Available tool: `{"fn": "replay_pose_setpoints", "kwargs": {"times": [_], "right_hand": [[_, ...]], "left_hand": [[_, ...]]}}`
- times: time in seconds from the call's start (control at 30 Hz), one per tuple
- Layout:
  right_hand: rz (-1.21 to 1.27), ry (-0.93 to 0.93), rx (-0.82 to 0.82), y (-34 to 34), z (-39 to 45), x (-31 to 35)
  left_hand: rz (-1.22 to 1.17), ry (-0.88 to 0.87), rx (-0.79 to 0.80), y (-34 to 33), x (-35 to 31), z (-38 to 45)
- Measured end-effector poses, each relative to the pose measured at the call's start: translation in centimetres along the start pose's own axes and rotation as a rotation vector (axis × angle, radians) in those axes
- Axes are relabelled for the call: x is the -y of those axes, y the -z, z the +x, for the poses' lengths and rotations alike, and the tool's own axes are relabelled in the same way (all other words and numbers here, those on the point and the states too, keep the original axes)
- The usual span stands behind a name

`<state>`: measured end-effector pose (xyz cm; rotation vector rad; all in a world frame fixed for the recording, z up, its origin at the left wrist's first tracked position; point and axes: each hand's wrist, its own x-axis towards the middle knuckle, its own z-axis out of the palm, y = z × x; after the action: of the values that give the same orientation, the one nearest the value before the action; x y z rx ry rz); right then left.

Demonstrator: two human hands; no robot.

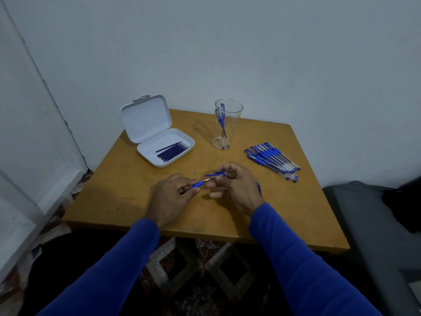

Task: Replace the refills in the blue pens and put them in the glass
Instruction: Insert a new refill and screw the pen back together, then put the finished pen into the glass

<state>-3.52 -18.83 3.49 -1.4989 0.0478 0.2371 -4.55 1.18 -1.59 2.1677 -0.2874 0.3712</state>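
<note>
I'm pinching the blue pen (197, 184) in my left hand (169, 199) at frame centre, its long axis running left-right with the tip pointing at my right hand (237, 185), whose fingers are curling round the cap (215, 174), glass (227, 124) waiting above.

A plain room in a home is showing: a small wooden surface (141, 201) is sitting in a bare painted corner, patterned rug (196, 281) underneath, grey cushion (369, 224) at three o'clock.
</note>
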Motion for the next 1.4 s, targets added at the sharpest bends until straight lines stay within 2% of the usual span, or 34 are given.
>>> {"fn": "replay_pose_setpoints", "kwargs": {"times": [0.33, 0.97, 1.27, 1.4], "right_hand": [[0.008, -0.041, 0.085, -1.0, -0.3, -0.9], [-0.071, -0.079, 0.110, -0.9, -0.1, -1.7], [-0.076, -0.009, 0.046, -1.4, -0.5, -1.6], [-0.108, 0.065, -0.084, -1.3, -0.1, -0.4]], "left_hand": [[0.045, 0.030, 0.031, 0.3, -0.4, -0.2], [0.116, 0.011, 0.071, 0.2, -0.3, -0.1], [0.116, 0.033, 0.052, 0.1, -0.8, -0.1], [0.125, -0.020, 0.075, -0.3, -1.1, 0.7]]}}
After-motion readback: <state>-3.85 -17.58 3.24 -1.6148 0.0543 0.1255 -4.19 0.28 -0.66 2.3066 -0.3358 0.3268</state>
